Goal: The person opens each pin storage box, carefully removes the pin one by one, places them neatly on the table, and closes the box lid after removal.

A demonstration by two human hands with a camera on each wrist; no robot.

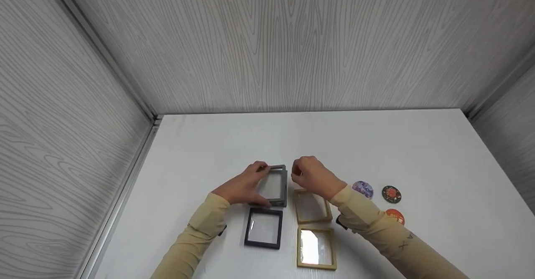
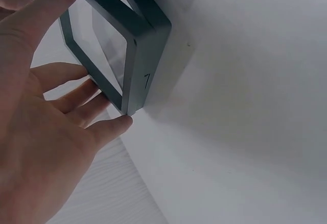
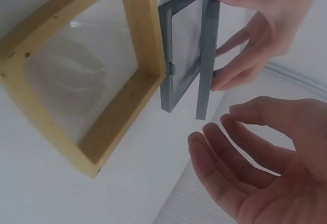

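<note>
My left hand (image 1: 246, 185) grips a grey square display frame (image 1: 284, 189) by its edges, thumb on the near side and fingers on the far side. In the right wrist view the grey frame's two halves stand apart, with the upper half (image 3: 207, 55) between the left fingers and the lower half (image 3: 166, 93) below it. A clear film shows inside the frame. My right hand (image 3: 271, 162) is just to the right of it, fingers loosely bent with nothing between them. Below that hand lies a yellow wooden-looking frame (image 1: 314, 220) with a clear window.
A black frame (image 1: 263, 245) lies nearest me on the left, beside a second yellow frame (image 1: 316, 266). Right of the right forearm are a purple patterned disc (image 1: 363, 188), a black disc with red (image 1: 391, 194) and a red disc (image 1: 395, 215). Patterned panels (image 1: 288, 45) enclose the white table (image 1: 200, 141).
</note>
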